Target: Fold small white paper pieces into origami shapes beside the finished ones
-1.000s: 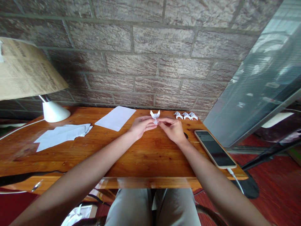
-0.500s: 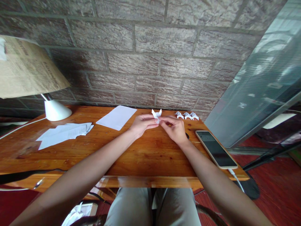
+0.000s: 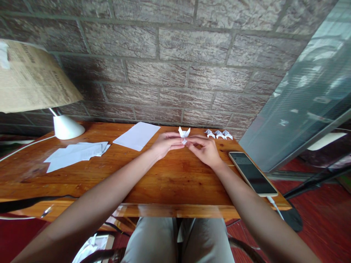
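A small white folded paper figure (image 3: 184, 133) with two upward points is held over the wooden table (image 3: 170, 182) near its far edge. My left hand (image 3: 164, 144) pinches its lower left part with closed fingers. My right hand (image 3: 206, 150) pinches its lower right part, fingertips meeting the left hand's just below the figure. Three finished small white folded figures (image 3: 218, 134) sit in a row on the table just to the right of the held one.
A flat white sheet (image 3: 136, 136) lies at the back centre-left, and a loose stack of white paper (image 3: 76, 154) at the left. A lamp with a white base (image 3: 67, 127) stands at the far left. A phone (image 3: 252, 173) with a cable lies at the right edge. A brick wall is behind.
Both hands stay pinched on the folded figure, with only small finger shifts. The view has drifted slightly.
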Demonstrator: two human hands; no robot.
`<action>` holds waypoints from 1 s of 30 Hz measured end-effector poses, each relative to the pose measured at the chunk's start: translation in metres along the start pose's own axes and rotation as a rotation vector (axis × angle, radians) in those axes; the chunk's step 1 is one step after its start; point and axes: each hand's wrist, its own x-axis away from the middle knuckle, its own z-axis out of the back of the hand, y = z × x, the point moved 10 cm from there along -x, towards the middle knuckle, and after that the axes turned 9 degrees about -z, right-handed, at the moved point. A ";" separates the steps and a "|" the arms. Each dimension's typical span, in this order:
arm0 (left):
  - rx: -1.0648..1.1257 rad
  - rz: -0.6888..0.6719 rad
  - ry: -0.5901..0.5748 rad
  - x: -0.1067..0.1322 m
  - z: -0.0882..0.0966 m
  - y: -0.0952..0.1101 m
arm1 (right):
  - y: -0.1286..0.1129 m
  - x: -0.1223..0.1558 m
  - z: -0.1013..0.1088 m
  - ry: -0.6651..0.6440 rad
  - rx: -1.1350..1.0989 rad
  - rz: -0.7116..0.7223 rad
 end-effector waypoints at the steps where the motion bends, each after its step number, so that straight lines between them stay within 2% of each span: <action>1: -0.001 -0.003 -0.001 0.000 -0.001 0.001 | 0.003 0.000 0.001 0.015 -0.028 -0.037; 4: -0.017 -0.007 -0.004 0.000 -0.002 0.002 | 0.008 0.000 0.001 0.030 -0.067 -0.104; 7: -0.025 -0.014 -0.003 0.000 -0.002 0.003 | 0.006 0.000 0.002 0.048 -0.041 -0.101; 15: -0.047 -0.010 -0.073 -0.001 -0.002 0.001 | -0.008 0.000 0.000 -0.038 0.028 0.042; 18: -0.052 -0.001 -0.056 0.000 -0.001 0.001 | -0.011 0.000 -0.001 -0.043 0.038 0.079; 21: -0.047 0.017 -0.010 0.000 0.002 -0.001 | -0.009 -0.001 -0.001 -0.030 0.035 0.055; 30: -0.056 -0.008 0.022 0.000 0.003 0.001 | -0.002 -0.002 -0.001 -0.022 -0.080 -0.032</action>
